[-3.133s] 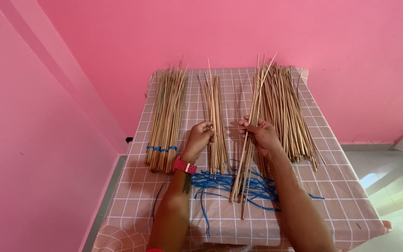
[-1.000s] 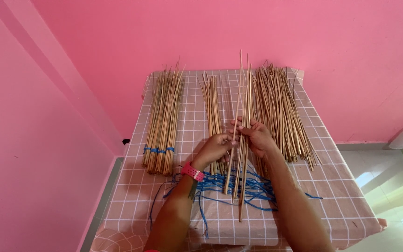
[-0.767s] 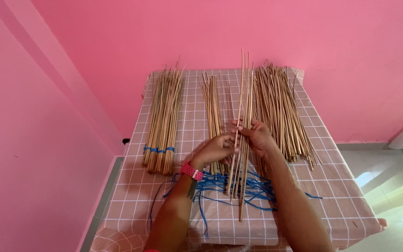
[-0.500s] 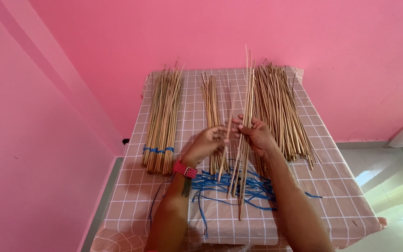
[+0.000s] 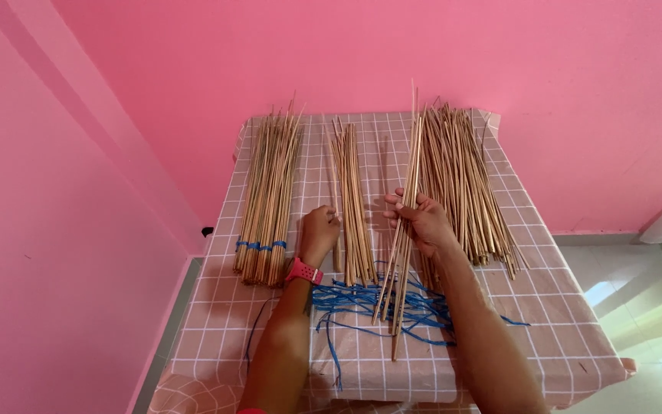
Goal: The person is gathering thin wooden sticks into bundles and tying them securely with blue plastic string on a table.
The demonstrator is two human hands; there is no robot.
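Sticks (image 5: pixel 401 253) gripped in a loose fan by right hand (image 5: pixel 423 224), fingers curled round the middle, tips rising toward the far edge, butts spread over blue strings (image 5: pixel 377 303) near the near edge. Left hand (image 5: pixel 319 234) down flat beside middle pile (image 5: pixel 352 203), fingers narrow and resting against its left side, nothing clearly gripped. Half a second ago, one thin stick lifted between left fingers, close to the right-hand bunch; now gone from that hand, apparently laid on the middle pile. Reads as one more stick passed from the held bunch to the sorted row, with the bunch thinner by one and more left to go through.

Tied bundle (image 5: pixel 268 199) along the left edge, bound near its lower end by a blue band, ends squared and even. Loose heap (image 5: pixel 465 184) toward the right edge, bigger, splayed and untidy at both ends, just beside the right hand. All of it pale tan, dry, straight, slender and stiff-looking, like split bamboo or reed. Strings thin, limp, tangled. Tablecloth (image 5: pixel 499 337) dusty pink with a white grid, slightly creased, draped over the corners. Pink watch strap (image 5: pixel 303 271) on left wrist.
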